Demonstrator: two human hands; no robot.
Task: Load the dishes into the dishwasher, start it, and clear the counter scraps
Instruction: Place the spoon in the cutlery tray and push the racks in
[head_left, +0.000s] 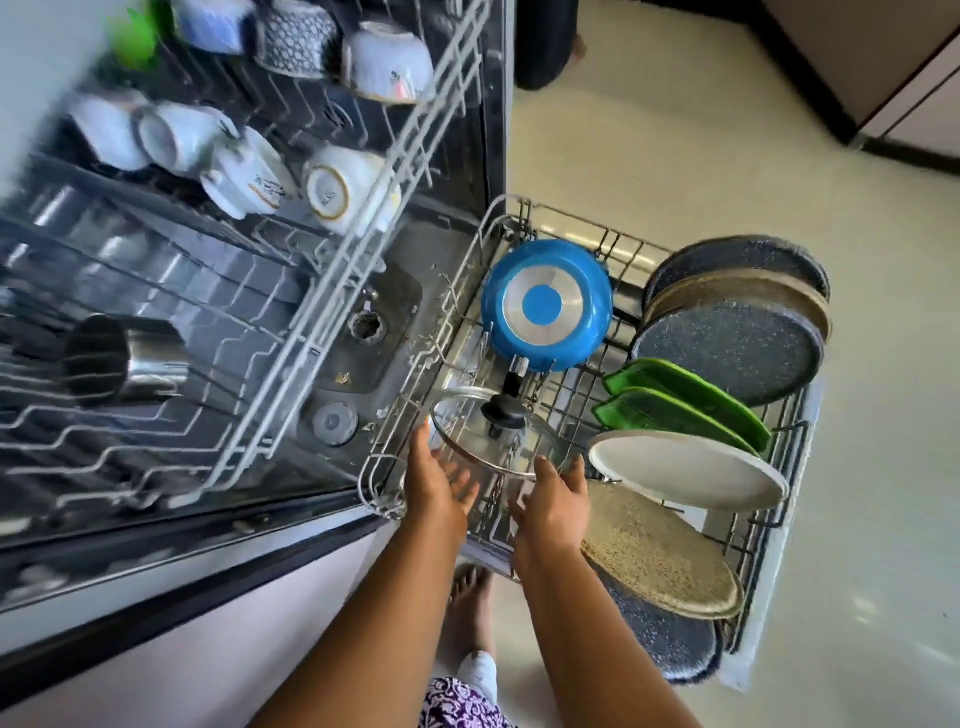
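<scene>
**A:** Start with the big things. What was open?

**B:** The dishwasher (384, 312) filled the frame from 9 to 12 o'clock. Its upper rack (332, 291) was slid out and carried teacups (249, 176) and a steel tumbler (124, 358). The lower rack (374, 467) was pulled out toward 3 o'clock. Plates stood on edge along its right side, among them a speckled grey plate (727, 353), green leaf-shaped plates (685, 389) and a white plate (685, 467).

**A:** And the pan?

**B:** A blue pan (545, 306) sat bottom-up at the rack's far end. Its handle ran toward 6 o'clock, straight at the glass lid (467, 415).

**A:** Where was the lid relative to the hands?

**B:** It lay at 12 o'clock from both hands, tilted in the rack's near-left part with its black knob (504, 410) facing up. Being round, it had no long axis to line up, only its tilt. The left hand (436, 488) reached up beside the rim at the lid's 8 o'clock. The right hand (550, 509) met the rim at about 5 o'clock.

**A:** Were they gripping it?

**B:** No. Both hands were spread wide with the fingers straight, flanking the near rim. I couldn't tell whether the fingertips actually touched the glass.

**A:** Which hand was closer?

**B:** They were about level, with the right hand overlapping the rim slightly more. I'd judge that seating the lid between the tines would need both hands.
</scene>
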